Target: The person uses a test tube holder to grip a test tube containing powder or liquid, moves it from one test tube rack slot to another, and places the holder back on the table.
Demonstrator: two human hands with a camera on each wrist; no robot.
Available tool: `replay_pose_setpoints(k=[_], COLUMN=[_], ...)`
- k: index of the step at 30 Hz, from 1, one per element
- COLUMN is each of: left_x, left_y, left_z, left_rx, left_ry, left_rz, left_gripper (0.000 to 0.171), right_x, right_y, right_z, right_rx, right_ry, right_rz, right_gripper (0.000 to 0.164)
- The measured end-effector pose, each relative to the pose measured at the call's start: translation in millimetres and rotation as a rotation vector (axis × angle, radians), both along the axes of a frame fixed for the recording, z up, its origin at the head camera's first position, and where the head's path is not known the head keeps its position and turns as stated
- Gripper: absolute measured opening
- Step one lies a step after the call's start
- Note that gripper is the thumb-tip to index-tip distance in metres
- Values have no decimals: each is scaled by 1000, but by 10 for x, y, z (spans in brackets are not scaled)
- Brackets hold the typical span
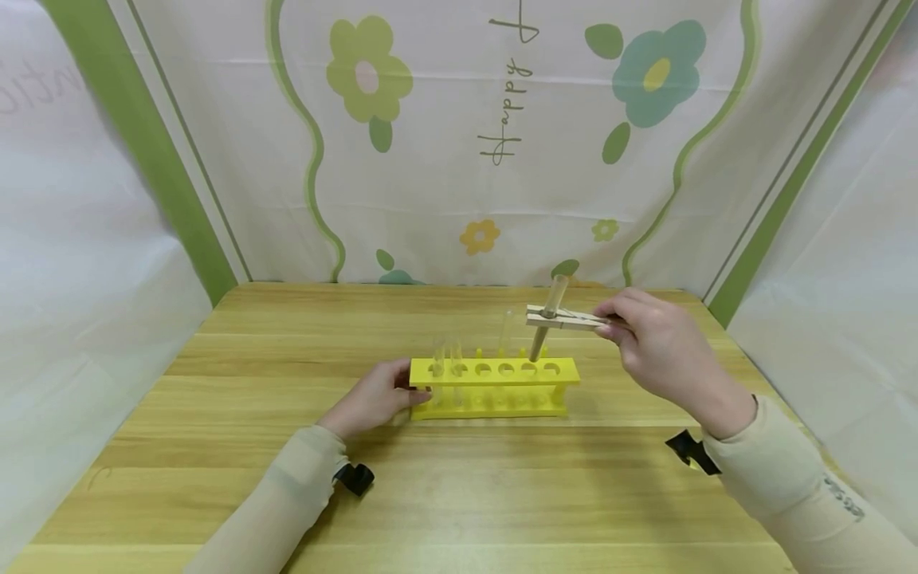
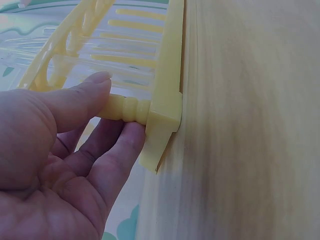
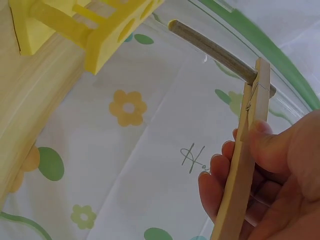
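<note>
My left hand (image 1: 373, 396) grips the left end post of a yellow test tube rack (image 1: 495, 382); in the left wrist view thumb and fingers wrap that post (image 2: 131, 108). My right hand (image 1: 663, 347) holds a wooden test tube clamp (image 1: 574, 320) by its handle. The clamp's jaws are round a glass test tube (image 1: 555, 293) with a dark grey-brown filling in its lower part. Tilted, the tube has its bottom close over the holes at the rack's right side. In the right wrist view the dark filling (image 3: 215, 52) runs along the tube.
Two clear test tubes (image 1: 457, 355) stand in the rack's left holes. Another clear tube (image 1: 507, 328) rises at the rack's back row of pegs. The rack is on a wooden table (image 1: 459, 494), with flower-printed cloth (image 1: 430, 175) behind it and pale sheets at the sides.
</note>
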State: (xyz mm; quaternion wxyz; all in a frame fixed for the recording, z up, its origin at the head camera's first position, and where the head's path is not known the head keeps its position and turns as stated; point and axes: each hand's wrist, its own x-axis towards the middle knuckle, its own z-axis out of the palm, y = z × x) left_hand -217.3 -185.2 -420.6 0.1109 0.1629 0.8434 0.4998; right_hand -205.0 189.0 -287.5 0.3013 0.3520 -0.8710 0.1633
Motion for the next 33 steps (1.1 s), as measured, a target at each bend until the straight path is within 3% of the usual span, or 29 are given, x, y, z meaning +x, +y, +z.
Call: replay_pose_setpoints(k=[33], left_x=[-21], left_y=[4], left_z=[-7], left_rx=[-7], left_ry=[-1], left_rz=[-15], left_gripper=[16], right_x=[-104], right_y=[-28], right_z=[-415], right_rx=[27], right_ry=[-149], right_rz=[-55], right_gripper=[11])
